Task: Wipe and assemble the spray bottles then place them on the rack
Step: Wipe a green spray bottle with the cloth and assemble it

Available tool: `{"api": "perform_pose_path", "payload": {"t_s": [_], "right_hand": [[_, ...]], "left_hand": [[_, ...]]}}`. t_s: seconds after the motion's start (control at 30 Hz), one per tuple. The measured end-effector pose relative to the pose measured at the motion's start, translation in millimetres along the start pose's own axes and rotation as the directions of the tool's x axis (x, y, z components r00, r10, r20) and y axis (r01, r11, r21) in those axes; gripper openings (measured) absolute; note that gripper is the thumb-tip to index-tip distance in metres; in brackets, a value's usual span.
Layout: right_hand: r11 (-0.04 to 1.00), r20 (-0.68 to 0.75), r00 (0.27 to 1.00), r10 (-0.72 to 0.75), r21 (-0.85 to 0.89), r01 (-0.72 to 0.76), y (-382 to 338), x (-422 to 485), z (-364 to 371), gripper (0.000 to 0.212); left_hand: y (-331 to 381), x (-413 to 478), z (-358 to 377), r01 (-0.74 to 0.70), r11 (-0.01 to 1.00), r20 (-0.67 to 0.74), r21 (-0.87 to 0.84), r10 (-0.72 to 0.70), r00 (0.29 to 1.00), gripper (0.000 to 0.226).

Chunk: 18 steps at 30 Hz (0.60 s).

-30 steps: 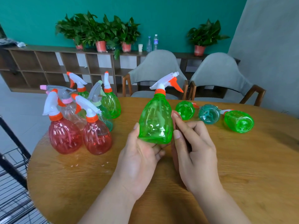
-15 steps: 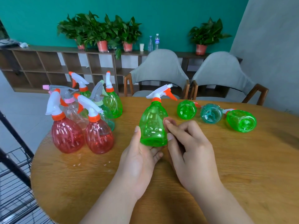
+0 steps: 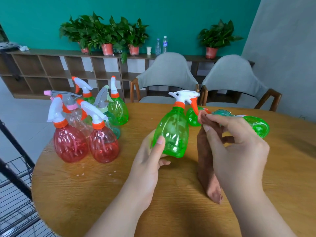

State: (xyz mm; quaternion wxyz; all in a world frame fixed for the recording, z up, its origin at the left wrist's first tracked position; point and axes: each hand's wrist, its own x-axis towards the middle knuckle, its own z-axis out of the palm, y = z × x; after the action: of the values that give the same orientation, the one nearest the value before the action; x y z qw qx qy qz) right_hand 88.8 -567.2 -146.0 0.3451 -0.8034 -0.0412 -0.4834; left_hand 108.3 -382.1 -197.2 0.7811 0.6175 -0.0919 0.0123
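Observation:
My left hand (image 3: 148, 158) grips the lower body of a green spray bottle (image 3: 172, 132) with a white and orange trigger head, held tilted above the round wooden table (image 3: 102, 194). My right hand (image 3: 234, 144) pinches a brown cloth (image 3: 205, 161) that hangs down beside the bottle, apart from it. Several assembled bottles stand at the left, among them two red ones (image 3: 70, 142) and a green one (image 3: 118, 108). Behind my right hand lie a green bottle (image 3: 192, 117), a teal one (image 3: 222, 112) and another green one (image 3: 258, 125).
A black wire rack (image 3: 15, 194) stands at the left of the table. Two grey chairs (image 3: 167, 77) face the far edge. A low wooden shelf unit (image 3: 59, 72) with potted plants runs along the teal wall. Small white specks (image 3: 95, 174) dot the table.
The right hand has lifted away from the bottle and now holds the cloth up beside it. The left hand has tilted the bottle and turned its trigger head toward the right.

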Motion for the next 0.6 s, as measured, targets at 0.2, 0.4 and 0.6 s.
{"api": "perform_pose_path", "payload": {"t_s": [0.2, 0.4, 0.6], "right_hand": [[0.998, 0.150, 0.988, 0.047, 0.044, -0.054, -3, -3, 11, 0.027], [0.979, 0.347, 0.928, -0.134, 0.191, 0.070, -10, -13, 13, 0.031], [0.978, 0.262, 0.956, -0.131, 0.190, 0.082, -4, -14, 14, 0.025]], "left_hand": [[-1, -6, 6, -0.012, 0.999, 0.089, 0.036, 0.008, 0.996, 0.053], [1, -1, 5, -0.015, 0.999, -0.023, -0.032, 0.014, 1.000, 0.053], [5, -4, 4, -0.033, 0.998, 0.015, 0.046, 0.032, 0.999, 0.049]]}}
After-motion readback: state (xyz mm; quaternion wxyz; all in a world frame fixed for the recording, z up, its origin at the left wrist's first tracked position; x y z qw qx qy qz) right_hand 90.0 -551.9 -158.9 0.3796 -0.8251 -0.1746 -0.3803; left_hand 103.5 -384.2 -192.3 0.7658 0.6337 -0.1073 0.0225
